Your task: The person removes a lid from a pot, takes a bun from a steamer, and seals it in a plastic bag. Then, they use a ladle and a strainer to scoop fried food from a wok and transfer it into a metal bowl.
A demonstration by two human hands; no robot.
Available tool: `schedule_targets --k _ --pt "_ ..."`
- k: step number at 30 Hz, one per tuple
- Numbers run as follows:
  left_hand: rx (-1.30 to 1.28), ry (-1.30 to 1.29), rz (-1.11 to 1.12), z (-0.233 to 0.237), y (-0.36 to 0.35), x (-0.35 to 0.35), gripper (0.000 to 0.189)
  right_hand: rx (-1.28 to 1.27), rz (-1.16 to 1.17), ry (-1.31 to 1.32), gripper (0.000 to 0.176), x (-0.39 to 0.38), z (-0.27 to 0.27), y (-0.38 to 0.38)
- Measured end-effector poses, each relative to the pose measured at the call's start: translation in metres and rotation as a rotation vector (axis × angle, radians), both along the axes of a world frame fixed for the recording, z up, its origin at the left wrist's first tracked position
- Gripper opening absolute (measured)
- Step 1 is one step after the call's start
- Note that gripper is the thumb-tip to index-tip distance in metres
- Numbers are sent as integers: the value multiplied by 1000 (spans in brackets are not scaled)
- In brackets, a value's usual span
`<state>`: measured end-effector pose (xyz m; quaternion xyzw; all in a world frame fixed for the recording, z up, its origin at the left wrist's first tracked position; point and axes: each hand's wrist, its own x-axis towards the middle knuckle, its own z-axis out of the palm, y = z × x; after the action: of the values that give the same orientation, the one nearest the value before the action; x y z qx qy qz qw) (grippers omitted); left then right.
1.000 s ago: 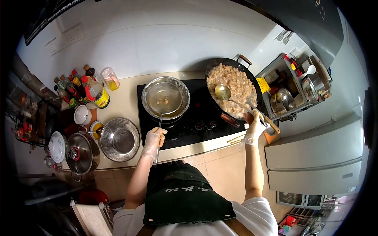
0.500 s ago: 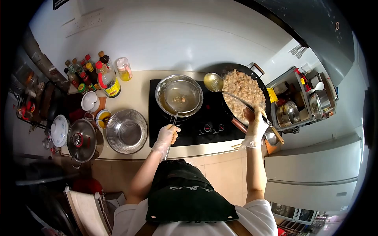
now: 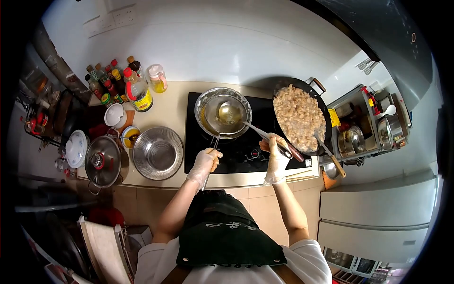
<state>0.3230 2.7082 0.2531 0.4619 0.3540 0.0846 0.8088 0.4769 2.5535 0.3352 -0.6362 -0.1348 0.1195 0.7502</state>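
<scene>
My left hand [image 3: 204, 163], in a clear glove, is closed around the handle of a mesh strainer [image 3: 212, 108] that sits over a metal pot [image 3: 198, 105]. Also gloved, my right hand [image 3: 276, 160] grips a long-handled ladle [image 3: 230, 112]. The ladle's bowl is over the strainer and has yellowish liquid in it. To the right, a black wok [image 3: 316, 90] holds many pale, browned meat-like pieces [image 3: 298, 111]. A wooden-handled spatula [image 3: 336, 163] leans in the wok, near my right hand but apart from it.
Both vessels are on a black cooktop [image 3: 231, 158]. Left of it stand a perforated metal basin [image 3: 137, 156], a lidded pot [image 3: 101, 173], a bowl of yellow liquid [image 3: 126, 134], and several sauce bottles [image 3: 140, 97]. A rack [image 3: 369, 128] of cookware is at the right.
My right hand has moved left from the wok, bringing the ladle's bowl over the strainer. My left hand keeps its hold on the strainer. The camera view has shifted slightly.
</scene>
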Motion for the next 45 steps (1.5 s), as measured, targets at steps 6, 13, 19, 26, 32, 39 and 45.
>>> schedule_targets --k 6,13,19,26,32,39,45 --pt "-9 -1 4 -4 -1 0 20 -161 172 -522 14 -7 -3 -11" --pt "-11 6 5 1 -2 2 19 -628 554 -1537 18 -5 2 -29" --pt "-4 -4 18 5 -1 1 19 99 -150 77 16 15 11 -22" --pt "51 -23 23 5 3 2 19 275 -355 113 24 87 19 -107" --pt "59 36 4 12 5 4 20 164 -626 126 16 104 11 -142" --pt "69 70 -2 5 5 6 21 165 -673 226 14 110 -12 -150" --pt "73 77 12 5 4 4 23 155 -661 204 11 112 -14 -145"
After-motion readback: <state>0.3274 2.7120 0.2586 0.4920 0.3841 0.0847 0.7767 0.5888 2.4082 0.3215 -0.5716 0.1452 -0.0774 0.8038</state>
